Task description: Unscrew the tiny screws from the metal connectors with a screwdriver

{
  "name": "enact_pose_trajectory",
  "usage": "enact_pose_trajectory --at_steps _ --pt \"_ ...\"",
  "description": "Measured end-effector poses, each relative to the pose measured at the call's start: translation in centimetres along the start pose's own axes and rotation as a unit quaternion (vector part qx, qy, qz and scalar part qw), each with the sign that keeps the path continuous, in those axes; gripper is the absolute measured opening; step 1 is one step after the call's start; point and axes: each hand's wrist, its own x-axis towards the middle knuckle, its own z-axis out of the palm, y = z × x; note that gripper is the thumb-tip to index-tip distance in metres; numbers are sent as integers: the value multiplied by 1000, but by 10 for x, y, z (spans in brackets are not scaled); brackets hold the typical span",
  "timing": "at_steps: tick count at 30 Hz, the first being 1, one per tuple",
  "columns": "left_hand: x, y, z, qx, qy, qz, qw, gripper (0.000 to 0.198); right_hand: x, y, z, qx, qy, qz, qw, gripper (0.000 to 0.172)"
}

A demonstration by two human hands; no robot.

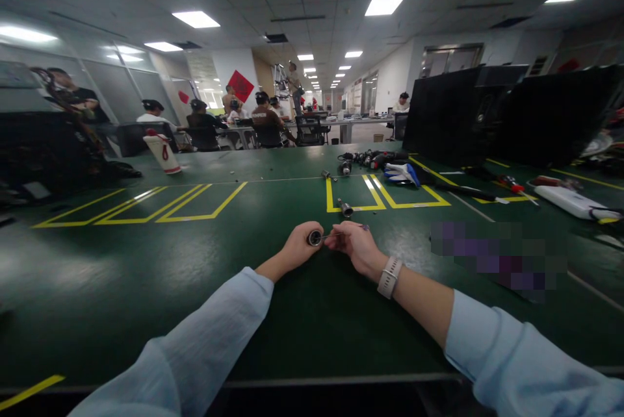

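My left hand [296,247] is closed round a small dark metal cylinder [314,238] whose open end faces me, held just above the green table [146,274]. My right hand [355,245], with a watch on the wrist, pinches a thin rod-like tool [348,230] whose tip points into the cylinder's end. Both hands meet near the table's middle. A second small metal cylinder [345,208] lies a little beyond them, on a yellow taped line.
Yellow taped rectangles [195,202] mark the table. More small parts and a blue-white glove [400,173] lie at the back right, with screwdrivers [509,183], a white box [570,201] and black screens [453,112]. A white cup [163,152] stands far left. People sit at desks beyond.
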Motion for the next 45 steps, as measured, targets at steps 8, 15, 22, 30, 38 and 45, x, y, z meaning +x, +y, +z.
enact_pose_trajectory --at_steps 8,15,22,30,38,45 --pt "0 -4 0 -33 10 -5 999 8 -4 -1 4 25 14 -56 998 16" --pt "0 -3 0 -61 4 -11 998 9 -9 -1 8 24 -6 -78 997 18" --pt "1 -4 1 -92 16 -20 995 14 -10 -1 8 60 -19 -10 998 17" --pt "1 -5 2 -115 37 -32 992 11 -6 3 6 107 -23 37 993 15" --pt "0 -6 2 -105 68 -54 991 9 -14 -1 12 101 -14 10 995 16" --pt "0 -6 3 -105 55 -48 992 12 -6 2 6 127 -46 69 989 16"
